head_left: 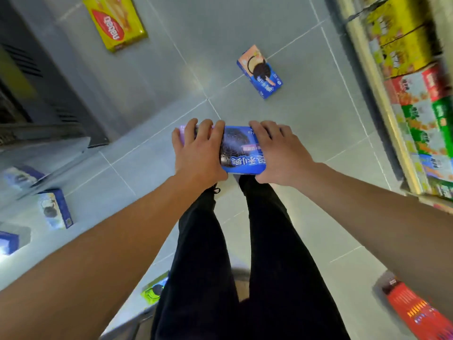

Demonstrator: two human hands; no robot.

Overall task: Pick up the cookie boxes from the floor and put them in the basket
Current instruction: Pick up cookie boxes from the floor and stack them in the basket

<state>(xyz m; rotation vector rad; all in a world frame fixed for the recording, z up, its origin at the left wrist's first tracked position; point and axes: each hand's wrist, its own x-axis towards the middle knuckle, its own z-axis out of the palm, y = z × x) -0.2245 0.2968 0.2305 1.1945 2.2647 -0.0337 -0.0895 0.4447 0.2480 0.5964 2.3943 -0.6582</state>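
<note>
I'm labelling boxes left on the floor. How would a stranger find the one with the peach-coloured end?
Start at the stocked shelf along the right edge and look left onto the grey tiled floor. The blue cookie box lies alone there, beyond both hands. Only it has a peach-orange far end, unlike the yellow pack.

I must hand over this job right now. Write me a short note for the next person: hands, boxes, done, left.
Left hand and right hand: both grip one blue Oreo box, held above the floor.
Not yet picked up: orange-blue Oreo box, yellow biscuit box, red box, green box, blue boxes at left.
Basket: not in view, so what is done cannot be told.
Left: basket the held box, then the rest.
</note>
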